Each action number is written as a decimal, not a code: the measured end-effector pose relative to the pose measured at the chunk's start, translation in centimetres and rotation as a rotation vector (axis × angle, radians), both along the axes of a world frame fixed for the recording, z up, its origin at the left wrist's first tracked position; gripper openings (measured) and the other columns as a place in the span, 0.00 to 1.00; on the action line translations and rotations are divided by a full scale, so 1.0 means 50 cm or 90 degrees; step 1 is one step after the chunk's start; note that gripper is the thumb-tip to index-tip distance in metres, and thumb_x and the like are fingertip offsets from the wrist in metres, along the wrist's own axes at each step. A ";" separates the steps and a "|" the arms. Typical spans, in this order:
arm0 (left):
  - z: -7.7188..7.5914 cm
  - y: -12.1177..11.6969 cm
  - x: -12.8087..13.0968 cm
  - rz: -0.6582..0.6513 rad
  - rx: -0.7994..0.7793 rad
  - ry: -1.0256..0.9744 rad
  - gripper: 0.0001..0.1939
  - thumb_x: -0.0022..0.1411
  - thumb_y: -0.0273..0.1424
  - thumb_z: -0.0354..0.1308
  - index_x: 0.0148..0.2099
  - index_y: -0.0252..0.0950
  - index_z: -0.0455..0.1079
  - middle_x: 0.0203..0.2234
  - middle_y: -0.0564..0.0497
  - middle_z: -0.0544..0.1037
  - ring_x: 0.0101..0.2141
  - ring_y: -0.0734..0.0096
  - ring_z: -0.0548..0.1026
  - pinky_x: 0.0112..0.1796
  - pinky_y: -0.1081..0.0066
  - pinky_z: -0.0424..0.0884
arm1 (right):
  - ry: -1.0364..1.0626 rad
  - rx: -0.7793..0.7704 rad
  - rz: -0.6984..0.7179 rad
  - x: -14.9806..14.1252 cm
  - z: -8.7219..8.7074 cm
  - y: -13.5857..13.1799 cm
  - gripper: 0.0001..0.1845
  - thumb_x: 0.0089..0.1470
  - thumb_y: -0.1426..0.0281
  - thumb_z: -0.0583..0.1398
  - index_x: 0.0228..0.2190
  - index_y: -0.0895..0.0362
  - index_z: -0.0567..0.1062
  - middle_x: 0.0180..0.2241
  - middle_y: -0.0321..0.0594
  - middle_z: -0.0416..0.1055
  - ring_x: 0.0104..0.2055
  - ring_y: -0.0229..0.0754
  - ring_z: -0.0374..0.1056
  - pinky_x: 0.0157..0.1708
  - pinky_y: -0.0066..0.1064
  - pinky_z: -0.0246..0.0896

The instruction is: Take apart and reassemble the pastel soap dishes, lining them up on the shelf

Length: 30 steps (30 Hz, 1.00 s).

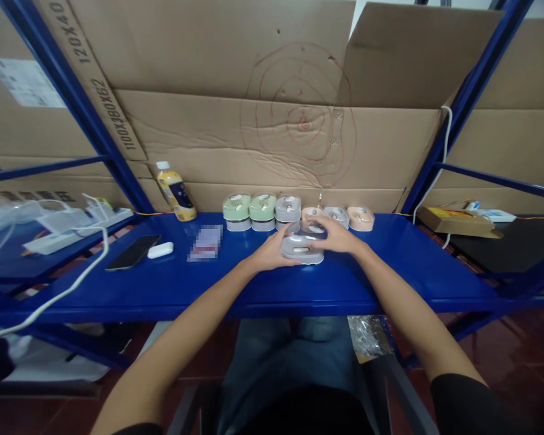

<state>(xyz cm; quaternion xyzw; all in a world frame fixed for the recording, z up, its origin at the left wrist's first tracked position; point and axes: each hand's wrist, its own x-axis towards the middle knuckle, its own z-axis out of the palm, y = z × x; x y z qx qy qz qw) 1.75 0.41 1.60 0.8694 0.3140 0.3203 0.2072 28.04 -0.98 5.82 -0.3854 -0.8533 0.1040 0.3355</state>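
Observation:
A grey rounded box with a clear lid (303, 251) sits close to the front of the blue table. My left hand (271, 250) wraps round its left side, thumb low along the front. From the right, my right hand (336, 234) grips it, with fingers over the lid and its right side. Just behind stands a row of similar lidded boxes: a green box (236, 208) at the left end, a second green box (263, 208), a grey box (289, 207), and a peach box (361, 219) at the right end. My hands partly cover the boxes in the middle.
On the left of the table (236, 290) lie a phone (133, 252), a white earbud case (160, 250) and a blurred-out packet (205, 243). A yellow drink bottle (176, 192) stands behind them. Cardboard (199, 139) backs the table, and a white cable (72, 287) hangs at left.

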 end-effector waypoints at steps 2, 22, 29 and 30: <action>-0.001 -0.001 -0.003 -0.001 0.024 0.032 0.53 0.51 0.51 0.75 0.72 0.40 0.59 0.65 0.38 0.69 0.64 0.40 0.68 0.64 0.44 0.63 | 0.059 -0.004 -0.066 0.029 0.010 0.009 0.33 0.54 0.53 0.68 0.57 0.54 0.74 0.57 0.48 0.76 0.56 0.56 0.74 0.57 0.50 0.68; 0.027 0.005 -0.023 0.193 0.136 -0.075 0.23 0.73 0.45 0.49 0.54 0.35 0.76 0.57 0.39 0.73 0.59 0.52 0.72 0.64 0.51 0.65 | 0.294 0.033 -0.243 0.055 0.005 0.036 0.32 0.62 0.44 0.58 0.54 0.54 0.73 0.46 0.47 0.80 0.47 0.53 0.77 0.50 0.47 0.71; 0.023 -0.029 -0.006 0.028 0.125 0.089 0.23 0.71 0.47 0.55 0.60 0.40 0.73 0.62 0.40 0.69 0.63 0.48 0.69 0.65 0.49 0.64 | 0.134 -0.050 -0.089 0.040 0.007 0.018 0.32 0.54 0.53 0.68 0.57 0.53 0.75 0.52 0.46 0.78 0.50 0.53 0.75 0.53 0.50 0.71; 0.019 -0.029 -0.003 0.020 0.117 0.088 0.26 0.69 0.48 0.58 0.62 0.40 0.70 0.62 0.40 0.68 0.63 0.46 0.68 0.65 0.48 0.64 | 0.107 -0.073 -0.057 0.038 0.007 0.015 0.33 0.52 0.55 0.70 0.57 0.52 0.76 0.52 0.46 0.78 0.51 0.54 0.75 0.54 0.50 0.70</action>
